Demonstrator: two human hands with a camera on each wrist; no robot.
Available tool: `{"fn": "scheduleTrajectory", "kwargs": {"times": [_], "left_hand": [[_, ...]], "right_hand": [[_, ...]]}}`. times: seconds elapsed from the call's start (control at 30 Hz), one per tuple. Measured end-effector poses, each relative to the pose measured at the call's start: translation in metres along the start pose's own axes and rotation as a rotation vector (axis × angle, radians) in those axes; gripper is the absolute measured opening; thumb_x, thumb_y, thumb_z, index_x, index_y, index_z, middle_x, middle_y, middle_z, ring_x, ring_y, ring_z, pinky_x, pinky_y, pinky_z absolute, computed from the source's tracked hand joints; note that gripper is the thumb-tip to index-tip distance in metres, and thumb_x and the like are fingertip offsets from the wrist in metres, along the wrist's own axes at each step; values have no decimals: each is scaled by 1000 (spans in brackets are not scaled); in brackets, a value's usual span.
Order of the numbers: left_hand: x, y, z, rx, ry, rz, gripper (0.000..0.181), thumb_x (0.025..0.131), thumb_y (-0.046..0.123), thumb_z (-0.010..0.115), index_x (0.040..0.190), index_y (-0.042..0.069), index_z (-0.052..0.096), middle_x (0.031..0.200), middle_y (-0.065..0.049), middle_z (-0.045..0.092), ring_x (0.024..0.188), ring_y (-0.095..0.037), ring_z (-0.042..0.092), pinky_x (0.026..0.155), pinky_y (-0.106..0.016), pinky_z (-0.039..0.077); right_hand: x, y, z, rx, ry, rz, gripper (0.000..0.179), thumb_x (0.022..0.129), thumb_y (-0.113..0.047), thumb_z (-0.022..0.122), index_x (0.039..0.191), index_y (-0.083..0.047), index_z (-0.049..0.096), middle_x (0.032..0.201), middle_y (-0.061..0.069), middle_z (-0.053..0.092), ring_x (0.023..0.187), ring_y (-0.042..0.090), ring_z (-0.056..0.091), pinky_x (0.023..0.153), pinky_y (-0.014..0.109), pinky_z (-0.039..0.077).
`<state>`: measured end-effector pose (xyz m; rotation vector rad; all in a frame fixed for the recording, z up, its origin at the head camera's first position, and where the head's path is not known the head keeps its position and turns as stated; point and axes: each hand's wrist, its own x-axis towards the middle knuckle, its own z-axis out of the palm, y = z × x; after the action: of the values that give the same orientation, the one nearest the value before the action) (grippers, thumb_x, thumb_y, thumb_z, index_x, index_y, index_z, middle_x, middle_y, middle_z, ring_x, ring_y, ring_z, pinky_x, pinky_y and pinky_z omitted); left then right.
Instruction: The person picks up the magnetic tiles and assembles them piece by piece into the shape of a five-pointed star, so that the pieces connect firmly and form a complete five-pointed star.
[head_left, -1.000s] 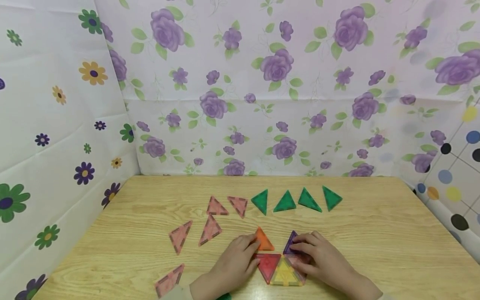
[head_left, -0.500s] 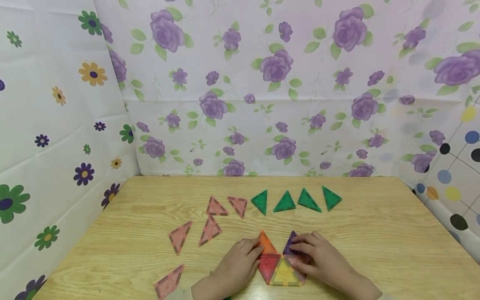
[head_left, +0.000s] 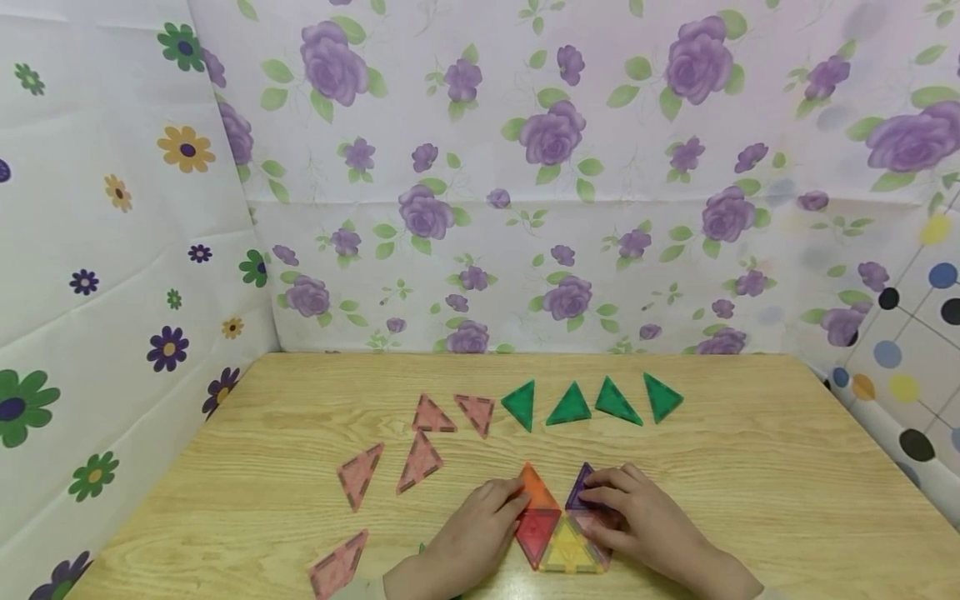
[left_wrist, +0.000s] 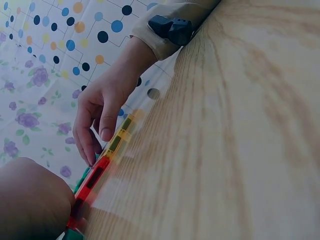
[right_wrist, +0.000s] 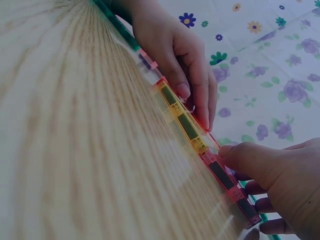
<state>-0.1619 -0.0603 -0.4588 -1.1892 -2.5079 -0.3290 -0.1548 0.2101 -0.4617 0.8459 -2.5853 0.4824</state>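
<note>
Under the right hand's fingertips lies the purple triangle, partly covered, its tip pointing forward; the pink triangle lies by the thumb. Leftward, across a gap, the orange triangle touches the nearer left hand's fingertips, its base against the red triangle. Both hands' fingers bend loosely, resting on the pieces, unclenched.
</note>
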Motion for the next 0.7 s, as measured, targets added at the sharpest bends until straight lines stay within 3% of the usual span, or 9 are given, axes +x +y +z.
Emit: {"fn": "scheduleTrajectory", "kwargs": {"times": [0.7], "left_hand": [[0,-4,1,-16,-40,-20,31,96,18,58,126,11,63,131,-4,59,119,-17,57,99,-33,48]], "right_hand": [[0,0,0,21,-19,17,27,84,-41,72,105,-25,73,114,-11,63,96,2,51,77,25,53]]}}
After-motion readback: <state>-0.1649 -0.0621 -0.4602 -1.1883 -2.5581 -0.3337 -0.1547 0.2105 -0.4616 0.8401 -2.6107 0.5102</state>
